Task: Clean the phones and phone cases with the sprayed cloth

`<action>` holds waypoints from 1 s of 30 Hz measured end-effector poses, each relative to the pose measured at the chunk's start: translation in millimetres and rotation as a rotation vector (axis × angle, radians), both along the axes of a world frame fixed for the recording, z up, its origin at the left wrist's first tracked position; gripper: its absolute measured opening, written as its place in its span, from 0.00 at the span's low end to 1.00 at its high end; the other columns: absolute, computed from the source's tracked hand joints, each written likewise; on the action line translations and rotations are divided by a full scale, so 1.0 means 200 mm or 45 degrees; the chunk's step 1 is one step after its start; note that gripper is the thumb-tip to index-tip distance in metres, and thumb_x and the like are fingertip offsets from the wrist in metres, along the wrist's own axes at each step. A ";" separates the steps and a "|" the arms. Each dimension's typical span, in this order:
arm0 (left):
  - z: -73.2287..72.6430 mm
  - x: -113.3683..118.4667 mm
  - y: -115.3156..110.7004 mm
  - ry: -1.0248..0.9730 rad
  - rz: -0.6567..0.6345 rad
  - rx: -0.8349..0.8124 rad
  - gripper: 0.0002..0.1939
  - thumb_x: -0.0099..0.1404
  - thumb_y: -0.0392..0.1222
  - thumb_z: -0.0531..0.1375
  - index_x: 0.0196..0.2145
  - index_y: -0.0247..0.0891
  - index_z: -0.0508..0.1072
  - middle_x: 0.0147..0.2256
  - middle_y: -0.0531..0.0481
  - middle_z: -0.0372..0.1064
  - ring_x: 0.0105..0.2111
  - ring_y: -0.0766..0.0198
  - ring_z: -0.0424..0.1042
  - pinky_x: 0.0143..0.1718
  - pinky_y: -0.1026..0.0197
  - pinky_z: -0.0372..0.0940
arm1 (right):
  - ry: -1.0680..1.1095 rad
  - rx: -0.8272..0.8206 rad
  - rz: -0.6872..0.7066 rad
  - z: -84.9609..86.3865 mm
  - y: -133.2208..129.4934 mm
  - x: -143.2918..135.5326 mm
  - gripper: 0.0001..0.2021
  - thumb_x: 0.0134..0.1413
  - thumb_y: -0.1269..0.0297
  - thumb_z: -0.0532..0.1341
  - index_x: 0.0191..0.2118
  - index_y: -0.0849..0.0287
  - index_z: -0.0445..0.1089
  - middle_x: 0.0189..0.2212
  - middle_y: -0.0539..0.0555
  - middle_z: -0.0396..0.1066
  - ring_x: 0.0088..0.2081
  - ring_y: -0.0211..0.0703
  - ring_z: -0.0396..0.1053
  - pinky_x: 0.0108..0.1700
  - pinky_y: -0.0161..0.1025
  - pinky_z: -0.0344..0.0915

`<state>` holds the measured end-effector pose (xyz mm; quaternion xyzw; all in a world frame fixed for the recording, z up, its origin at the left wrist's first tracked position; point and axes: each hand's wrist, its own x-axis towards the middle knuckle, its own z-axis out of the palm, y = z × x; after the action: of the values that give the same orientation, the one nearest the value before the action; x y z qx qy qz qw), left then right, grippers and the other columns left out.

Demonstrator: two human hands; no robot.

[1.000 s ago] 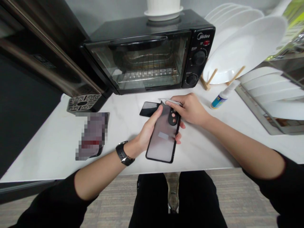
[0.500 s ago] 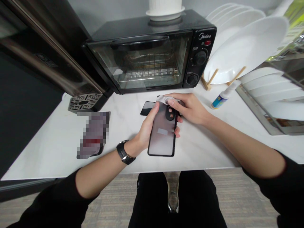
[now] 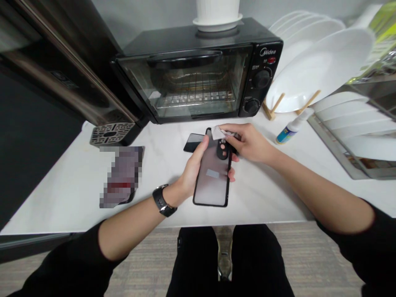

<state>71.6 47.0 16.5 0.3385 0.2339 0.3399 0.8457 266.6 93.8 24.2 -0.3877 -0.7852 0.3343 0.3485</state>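
A translucent phone case with a black rim (image 3: 210, 187) is held up above the white counter, its camera cutout near the top right. My left hand (image 3: 192, 167) grips it, thumb on the left edge and fingertips showing past the right edge. My right hand (image 3: 247, 142) pinches a crumpled white cloth (image 3: 218, 133) against the case's top end, above the cutout. Behind the case lies a dark phone (image 3: 193, 142), partly covered by it. A pixelated flat item (image 3: 122, 175) rests on the counter at left.
A black toaster oven (image 3: 198, 84) stands at the back with a white pot (image 3: 218, 12) on top. To the right are a spray bottle (image 3: 291, 128), white plates (image 3: 328, 62) and a dish rack (image 3: 346, 165). A machine's drip tray (image 3: 111, 134) is at left.
My right hand has shifted the cloth slightly on the case's top end, and more of the case's top corner shows. My left hand keeps its hold.
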 end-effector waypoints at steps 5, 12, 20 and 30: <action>0.01 0.00 -0.01 -0.024 -0.127 -0.042 0.32 0.72 0.70 0.53 0.47 0.35 0.73 0.43 0.39 0.77 0.30 0.55 0.79 0.37 0.51 0.75 | 0.013 -0.034 -0.028 0.01 0.01 0.01 0.18 0.66 0.50 0.62 0.30 0.58 0.72 0.22 0.48 0.71 0.22 0.36 0.62 0.27 0.36 0.56; -0.01 0.00 -0.01 0.001 -0.183 -0.051 0.32 0.72 0.69 0.53 0.49 0.34 0.74 0.43 0.39 0.78 0.29 0.55 0.79 0.35 0.53 0.74 | -0.049 0.146 -0.191 0.02 0.00 0.00 0.29 0.70 0.42 0.57 0.21 0.56 0.60 0.16 0.46 0.57 0.22 0.34 0.54 0.27 0.37 0.51; 0.00 -0.01 0.00 0.006 -0.035 -0.031 0.30 0.73 0.69 0.53 0.44 0.35 0.73 0.42 0.41 0.77 0.30 0.56 0.79 0.37 0.51 0.75 | 0.043 -0.102 0.076 0.00 0.01 0.01 0.18 0.71 0.48 0.56 0.39 0.56 0.74 0.29 0.48 0.75 0.23 0.35 0.65 0.28 0.35 0.58; 0.00 0.00 -0.01 0.022 -0.019 -0.060 0.29 0.72 0.68 0.55 0.43 0.36 0.72 0.42 0.41 0.78 0.30 0.57 0.78 0.37 0.52 0.75 | -0.040 0.003 0.022 -0.01 0.01 0.00 0.16 0.70 0.51 0.56 0.39 0.57 0.74 0.27 0.48 0.73 0.23 0.35 0.61 0.28 0.35 0.55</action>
<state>72.1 44.1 16.9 0.3230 0.2465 0.3249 0.8540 267.2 95.7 22.7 -0.3857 -0.7943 0.3302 0.3336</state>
